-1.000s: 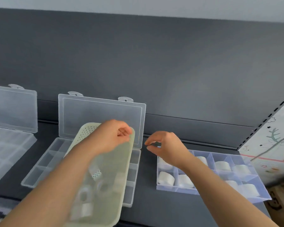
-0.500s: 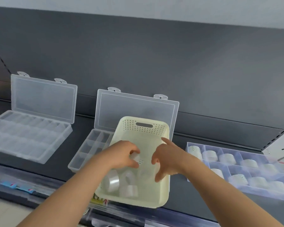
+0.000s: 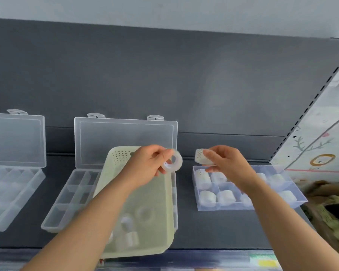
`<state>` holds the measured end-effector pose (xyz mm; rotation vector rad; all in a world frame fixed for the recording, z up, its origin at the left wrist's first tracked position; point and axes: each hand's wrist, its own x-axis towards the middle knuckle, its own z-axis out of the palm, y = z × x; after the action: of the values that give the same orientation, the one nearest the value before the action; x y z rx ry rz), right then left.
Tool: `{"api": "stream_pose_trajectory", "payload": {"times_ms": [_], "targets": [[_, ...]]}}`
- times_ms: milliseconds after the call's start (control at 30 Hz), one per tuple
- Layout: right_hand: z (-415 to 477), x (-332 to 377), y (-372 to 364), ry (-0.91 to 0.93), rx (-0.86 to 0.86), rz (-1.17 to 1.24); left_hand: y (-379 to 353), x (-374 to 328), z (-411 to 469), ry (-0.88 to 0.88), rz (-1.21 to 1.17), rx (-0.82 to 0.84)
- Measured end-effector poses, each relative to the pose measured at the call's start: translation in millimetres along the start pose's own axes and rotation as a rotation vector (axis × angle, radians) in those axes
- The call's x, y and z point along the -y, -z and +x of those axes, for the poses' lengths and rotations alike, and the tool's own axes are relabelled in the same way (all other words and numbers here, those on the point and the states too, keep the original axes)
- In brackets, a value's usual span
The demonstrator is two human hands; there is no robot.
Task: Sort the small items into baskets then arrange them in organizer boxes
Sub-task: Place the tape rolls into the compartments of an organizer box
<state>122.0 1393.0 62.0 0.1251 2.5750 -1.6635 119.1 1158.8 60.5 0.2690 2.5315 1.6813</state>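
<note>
A pale yellow perforated plastic basket is lying across an open clear plastic organizer box on the dark grey shelf. Above the basket's far end, the left hand is pinching a clear tape ring. Right of the basket, the right hand is holding a white perforated tape roll over a bluish compartment tray filled with white rolls.

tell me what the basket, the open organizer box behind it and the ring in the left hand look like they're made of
The pale yellow-green rectangular basket looks like matte moulded plastic, with punched holes near its rim. The clear hinged organizer box looks like frosted translucent plastic: the grey wall shows through its lid. The clear ring-shaped tape roll in the left hand seems glossy transparent tape, though blur leaves that open.
</note>
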Motion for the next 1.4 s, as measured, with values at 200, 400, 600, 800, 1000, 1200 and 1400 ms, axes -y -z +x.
{"api": "stream_pose_trajectory", "payload": {"times_ms": [200,400,600,800,1000,1200,1400], "targets": [[19,-48,66,-0.218,-0.066,0.069,-80,-15,58,0.066,0.087,0.276],[39,-73,100,-0.239,-0.021,-0.003,-149,-16,91,0.042,0.37,0.369],[60,-94,115,-0.208,0.064,-0.137,-170,-4,108,0.135,0.556,0.447],[74,-105,121,-0.146,0.154,-0.238,-172,2,115,0.15,0.595,0.418],[69,-115,116,0.001,0.218,-0.432,-174,16,109,0.15,0.528,0.339],[71,-115,116,0.032,0.323,-0.451,-176,18,104,0.076,0.527,0.286],[72,-120,133,0.01,0.367,-0.415,-194,10,119,-0.007,0.463,0.197]]}}
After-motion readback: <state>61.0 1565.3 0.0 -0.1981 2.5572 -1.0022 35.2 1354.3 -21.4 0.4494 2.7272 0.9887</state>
